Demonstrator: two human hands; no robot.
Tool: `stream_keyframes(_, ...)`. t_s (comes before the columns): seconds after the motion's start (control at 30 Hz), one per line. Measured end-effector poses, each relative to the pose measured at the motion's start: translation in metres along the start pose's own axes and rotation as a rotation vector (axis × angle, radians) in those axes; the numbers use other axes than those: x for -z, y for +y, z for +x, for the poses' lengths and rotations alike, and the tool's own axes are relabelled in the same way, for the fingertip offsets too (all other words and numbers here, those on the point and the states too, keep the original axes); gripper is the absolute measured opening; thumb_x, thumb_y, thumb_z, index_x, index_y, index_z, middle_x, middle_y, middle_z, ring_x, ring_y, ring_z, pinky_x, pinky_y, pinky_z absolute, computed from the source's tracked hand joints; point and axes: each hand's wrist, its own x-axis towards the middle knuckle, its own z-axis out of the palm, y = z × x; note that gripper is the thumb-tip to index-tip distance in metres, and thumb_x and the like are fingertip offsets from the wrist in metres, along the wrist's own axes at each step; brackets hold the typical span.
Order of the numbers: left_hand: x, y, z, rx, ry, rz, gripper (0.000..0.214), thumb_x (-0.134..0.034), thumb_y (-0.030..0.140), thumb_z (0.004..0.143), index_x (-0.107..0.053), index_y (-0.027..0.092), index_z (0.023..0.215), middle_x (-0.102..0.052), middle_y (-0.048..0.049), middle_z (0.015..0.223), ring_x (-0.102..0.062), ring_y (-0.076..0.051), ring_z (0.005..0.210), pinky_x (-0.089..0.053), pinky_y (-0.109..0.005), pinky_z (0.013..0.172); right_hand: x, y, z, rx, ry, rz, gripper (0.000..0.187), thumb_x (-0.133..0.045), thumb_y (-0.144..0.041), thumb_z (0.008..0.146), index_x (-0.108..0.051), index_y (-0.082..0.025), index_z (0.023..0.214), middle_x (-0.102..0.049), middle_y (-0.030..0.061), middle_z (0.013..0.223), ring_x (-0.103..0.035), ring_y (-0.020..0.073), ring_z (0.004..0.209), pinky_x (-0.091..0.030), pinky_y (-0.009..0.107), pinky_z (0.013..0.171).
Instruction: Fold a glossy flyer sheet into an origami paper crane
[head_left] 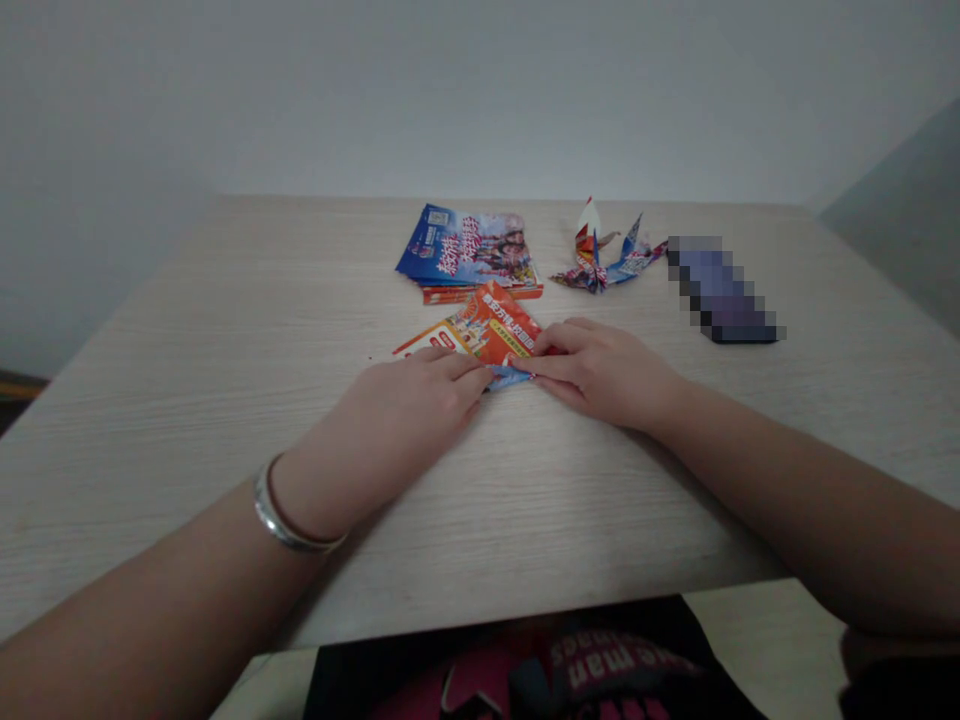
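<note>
An orange printed flyer [491, 325] lies on the table between my hands, turned cornerwise. Along its near side a narrow blue strip [510, 377] of its reverse is folded up. My left hand [427, 400] presses on the flyer's left part, fingers close together at the fold. From the right, my right hand [600, 370] pinches the other end of the same fold, thumb and fingers on the paper. Both palms hide parts of the flyer's edges. A silver bracelet [281, 515] circles my left wrist.
Behind the flyer is a stack of blue and orange flyers [465, 245]. Several folded paper cranes [600, 265] stand to its right, partly overlapping. A dark phone-like object [724, 290], pixelated, lies farther right. The pale wooden table [187, 370] meets a wall [480, 100] at the back.
</note>
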Motion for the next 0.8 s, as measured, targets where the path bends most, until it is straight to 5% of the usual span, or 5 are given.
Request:
stream_keyframes(0.23,0.011,0.013,0.004,0.034,-0.115,0.029,0.040,-0.043,0.012,0.097,-0.065,0.012,0.131,-0.070,-0.0155,0.131,-0.068,-0.030,0.116,-0.060,-0.041,0.089,0.003,0.000,-0.001,-0.009,0.048,-0.042,0.028,-0.053,-0.028,0.101,-0.075,-0.021,0.117,-0.078,0.0083,0.096,-0.066,0.0219,0.086,-0.050,0.033,0.076)
stream_keyframes(0.8,-0.013,0.015,0.004,0.031,0.046,0.135,0.045,-0.047,0.016,0.099,-0.055,0.002,0.142,-0.063,-0.0230,0.139,-0.063,-0.034,0.125,-0.060,-0.046,0.097,-0.004,0.007,0.002,-0.031,0.089,-0.032,0.029,-0.053,-0.019,0.100,-0.079,-0.017,0.112,-0.079,0.0111,0.110,-0.070,0.0233,0.096,-0.056,0.038,0.086)
